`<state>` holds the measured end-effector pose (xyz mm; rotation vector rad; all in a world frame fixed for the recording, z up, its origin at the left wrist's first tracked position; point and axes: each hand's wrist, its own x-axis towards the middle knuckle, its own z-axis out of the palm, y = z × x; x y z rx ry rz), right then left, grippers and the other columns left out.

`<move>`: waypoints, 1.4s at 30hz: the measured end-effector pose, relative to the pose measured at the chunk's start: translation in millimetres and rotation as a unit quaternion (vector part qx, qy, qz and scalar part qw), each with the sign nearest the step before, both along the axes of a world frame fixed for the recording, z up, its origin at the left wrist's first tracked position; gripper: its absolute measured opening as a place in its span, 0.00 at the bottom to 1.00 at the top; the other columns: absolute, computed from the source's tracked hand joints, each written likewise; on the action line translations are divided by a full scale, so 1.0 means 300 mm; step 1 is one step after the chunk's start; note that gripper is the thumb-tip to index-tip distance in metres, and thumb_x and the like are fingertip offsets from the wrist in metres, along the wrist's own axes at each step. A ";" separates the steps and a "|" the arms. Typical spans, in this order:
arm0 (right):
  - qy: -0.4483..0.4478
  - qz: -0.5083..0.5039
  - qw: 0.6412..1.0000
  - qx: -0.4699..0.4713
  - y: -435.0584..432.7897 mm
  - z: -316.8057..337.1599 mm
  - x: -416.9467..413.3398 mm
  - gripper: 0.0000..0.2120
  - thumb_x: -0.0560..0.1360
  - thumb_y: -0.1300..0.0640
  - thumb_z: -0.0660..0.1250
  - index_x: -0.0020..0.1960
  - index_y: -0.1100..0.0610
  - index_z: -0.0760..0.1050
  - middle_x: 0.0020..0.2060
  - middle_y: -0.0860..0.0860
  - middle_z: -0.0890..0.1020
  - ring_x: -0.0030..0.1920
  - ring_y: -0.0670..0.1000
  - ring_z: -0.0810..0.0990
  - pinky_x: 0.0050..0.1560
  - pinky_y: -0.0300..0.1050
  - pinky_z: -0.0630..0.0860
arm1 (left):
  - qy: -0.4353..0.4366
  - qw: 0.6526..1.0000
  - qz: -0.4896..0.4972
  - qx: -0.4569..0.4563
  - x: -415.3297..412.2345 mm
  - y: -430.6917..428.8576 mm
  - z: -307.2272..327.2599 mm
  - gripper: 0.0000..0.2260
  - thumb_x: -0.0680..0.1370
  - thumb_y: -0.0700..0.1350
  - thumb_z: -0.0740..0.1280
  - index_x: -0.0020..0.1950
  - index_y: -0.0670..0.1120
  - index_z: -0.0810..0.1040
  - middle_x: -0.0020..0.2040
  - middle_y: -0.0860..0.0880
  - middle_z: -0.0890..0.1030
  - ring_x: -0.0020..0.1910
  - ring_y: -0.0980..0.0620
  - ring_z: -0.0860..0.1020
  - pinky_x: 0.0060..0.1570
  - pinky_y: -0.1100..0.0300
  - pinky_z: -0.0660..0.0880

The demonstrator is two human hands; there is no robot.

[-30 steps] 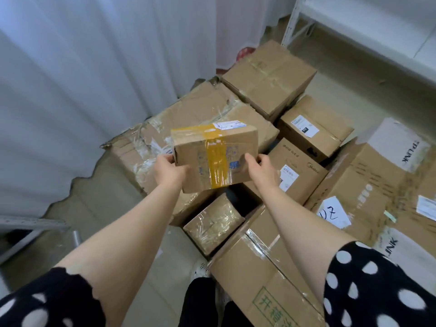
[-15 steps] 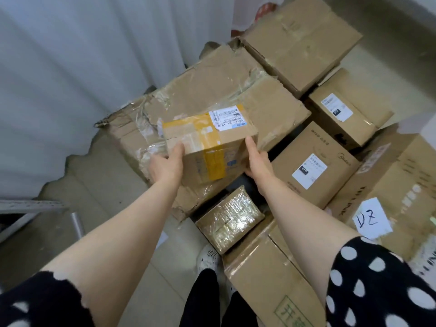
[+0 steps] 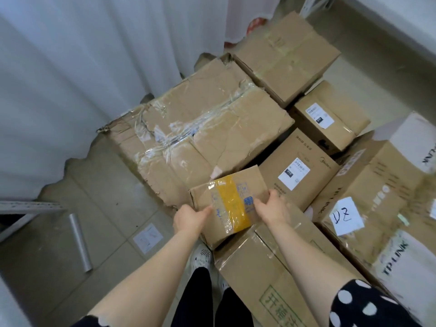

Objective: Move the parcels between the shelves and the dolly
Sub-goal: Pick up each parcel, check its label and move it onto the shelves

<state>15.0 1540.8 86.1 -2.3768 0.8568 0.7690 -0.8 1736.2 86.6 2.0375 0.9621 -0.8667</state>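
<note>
Right now, from the head camera, we hold the small yellow-taped parcel (image 3: pixel 228 206) low in the near middle, among cartons crowded on the floor. Our left hand (image 3: pixel 191 218) grips its left edge, thumb on the top face. Our right hand (image 3: pixel 271 208) curls over its right edge. Its near corner sits at the lip of the green-printed carton (image 3: pixel 271 279), and the crushed, tape-wrapped carton (image 3: pixel 200 128) lies just beyond it on the far left. Whether the parcel rests on anything we cannot tell. We judge it light and fairly stiff, since a grip at the two sides seems enough. The glossy tape looks slippery, so the bare cardboard edges are the better place to take hold.
</note>
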 end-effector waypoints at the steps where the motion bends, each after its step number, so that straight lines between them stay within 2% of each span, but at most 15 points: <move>1: 0.006 0.012 1.000 0.012 0.005 -0.014 -0.007 0.28 0.77 0.47 0.62 0.73 0.55 0.61 0.69 0.57 0.66 0.68 0.58 0.67 0.61 0.50 0.69 | 0.013 1.000 0.018 -0.005 -0.026 0.007 -0.028 0.23 0.68 0.59 0.72 0.53 0.42 0.78 0.49 0.44 0.82 0.48 0.43 0.80 0.49 0.51 0.79; 7: 0.026 0.076 0.995 0.061 0.011 -0.099 -0.045 0.30 0.76 0.54 0.67 0.73 0.57 0.59 0.68 0.57 0.68 0.66 0.58 0.70 0.61 0.50 0.69 | 0.019 0.998 0.066 -0.003 -0.122 0.014 -0.129 0.19 0.72 0.47 0.74 0.57 0.39 0.76 0.54 0.41 0.80 0.52 0.41 0.79 0.53 0.48 0.78; 11: 0.029 0.119 0.992 0.030 -0.024 -0.131 -0.062 0.29 0.77 0.52 0.66 0.74 0.57 0.59 0.66 0.57 0.69 0.66 0.58 0.70 0.58 0.51 0.71 | 0.042 0.996 0.074 -0.020 -0.165 -0.012 -0.165 0.13 0.74 0.45 0.72 0.53 0.41 0.73 0.52 0.42 0.78 0.53 0.40 0.79 0.53 0.47 0.78; 14: 0.021 0.186 0.982 0.003 -0.032 -0.148 -0.076 0.25 0.79 0.52 0.62 0.73 0.55 0.60 0.64 0.58 0.70 0.65 0.59 0.70 0.55 0.51 0.72 | 0.052 0.993 0.098 -0.036 -0.209 -0.024 -0.186 0.13 0.75 0.43 0.71 0.56 0.41 0.73 0.54 0.41 0.78 0.53 0.38 0.77 0.54 0.45 0.78; 17: 0.031 0.242 0.970 -0.013 -0.025 -0.178 -0.071 0.28 0.80 0.51 0.59 0.76 0.56 0.54 0.66 0.59 0.68 0.65 0.60 0.68 0.59 0.53 0.71 | 0.054 0.994 0.090 -0.015 -0.224 -0.035 -0.204 0.14 0.77 0.44 0.69 0.58 0.39 0.73 0.58 0.38 0.77 0.56 0.39 0.77 0.58 0.46 0.75; 20: 0.056 0.248 0.967 0.005 -0.013 -0.214 -0.077 0.33 0.80 0.52 0.60 0.78 0.57 0.45 0.70 0.59 0.63 0.69 0.60 0.64 0.66 0.53 0.67 | 0.052 0.996 0.069 0.000 -0.218 -0.045 -0.224 0.17 0.79 0.43 0.66 0.64 0.36 0.71 0.61 0.38 0.76 0.59 0.38 0.75 0.60 0.47 0.73; 22: 0.063 0.248 0.967 0.013 -0.009 -0.236 -0.092 0.36 0.80 0.52 0.60 0.78 0.58 0.41 0.72 0.59 0.61 0.71 0.59 0.62 0.68 0.53 0.64 | 0.062 0.996 0.066 -0.001 -0.217 -0.052 -0.235 0.25 0.79 0.44 0.65 0.72 0.34 0.63 0.64 0.38 0.74 0.61 0.38 0.74 0.60 0.49 0.73; 24: 0.069 0.251 0.965 0.018 -0.009 -0.246 -0.103 0.38 0.80 0.52 0.61 0.78 0.58 0.39 0.74 0.59 0.59 0.73 0.60 0.59 0.70 0.54 0.62 | 0.070 0.996 0.059 -0.013 -0.225 -0.055 -0.238 0.30 0.79 0.44 0.65 0.75 0.34 0.56 0.67 0.39 0.73 0.63 0.39 0.73 0.60 0.50 0.73; 29: 0.060 0.246 0.966 0.041 -0.031 -0.193 -0.150 0.37 0.80 0.53 0.60 0.78 0.58 0.39 0.76 0.57 0.54 0.76 0.58 0.53 0.73 0.53 0.57 | 0.081 0.993 0.066 -0.052 -0.236 -0.060 -0.165 0.35 0.78 0.40 0.67 0.77 0.36 0.48 0.73 0.40 0.65 0.70 0.40 0.66 0.68 0.49 0.67; 32: 0.048 0.236 0.969 0.052 -0.066 -0.108 -0.211 0.36 0.80 0.52 0.61 0.78 0.58 0.44 0.76 0.56 0.56 0.75 0.58 0.56 0.72 0.51 0.59 | 0.054 0.997 0.023 -0.043 -0.238 -0.084 -0.052 0.40 0.78 0.41 0.66 0.78 0.41 0.38 0.76 0.41 0.60 0.73 0.41 0.62 0.70 0.50 0.62; 36: 0.034 0.207 0.977 0.032 -0.148 0.050 -0.302 0.33 0.78 0.48 0.62 0.77 0.58 0.53 0.72 0.58 0.65 0.71 0.59 0.65 0.67 0.50 0.65 | -0.020 0.992 -0.124 -0.013 -0.229 -0.147 0.138 0.40 0.77 0.43 0.68 0.79 0.46 0.43 0.74 0.43 0.64 0.70 0.42 0.66 0.63 0.52 0.68; 39: 0.008 0.174 0.985 0.022 -0.225 0.207 -0.398 0.34 0.76 0.45 0.65 0.75 0.58 0.57 0.71 0.58 0.66 0.70 0.58 0.66 0.67 0.51 0.67 | -0.072 0.960 -0.267 0.027 -0.234 -0.226 0.289 0.39 0.76 0.44 0.68 0.79 0.48 0.45 0.72 0.43 0.66 0.65 0.43 0.71 0.52 0.56 0.71; 40: -0.008 0.163 0.986 0.018 -0.254 0.261 -0.440 0.35 0.75 0.44 0.67 0.75 0.56 0.58 0.70 0.57 0.68 0.69 0.58 0.68 0.66 0.52 0.69 | -0.089 0.948 -0.305 0.032 -0.248 -0.258 0.340 0.39 0.76 0.45 0.68 0.79 0.49 0.46 0.73 0.43 0.65 0.65 0.43 0.72 0.52 0.56 0.72; 42: -0.038 0.142 0.989 0.004 -0.313 0.364 -0.531 0.37 0.71 0.41 0.69 0.73 0.54 0.61 0.68 0.55 0.71 0.66 0.57 0.71 0.64 0.52 0.71 | -0.120 0.921 -0.369 0.035 -0.291 -0.325 0.421 0.39 0.75 0.46 0.68 0.79 0.51 0.47 0.72 0.41 0.65 0.66 0.41 0.70 0.59 0.53 0.72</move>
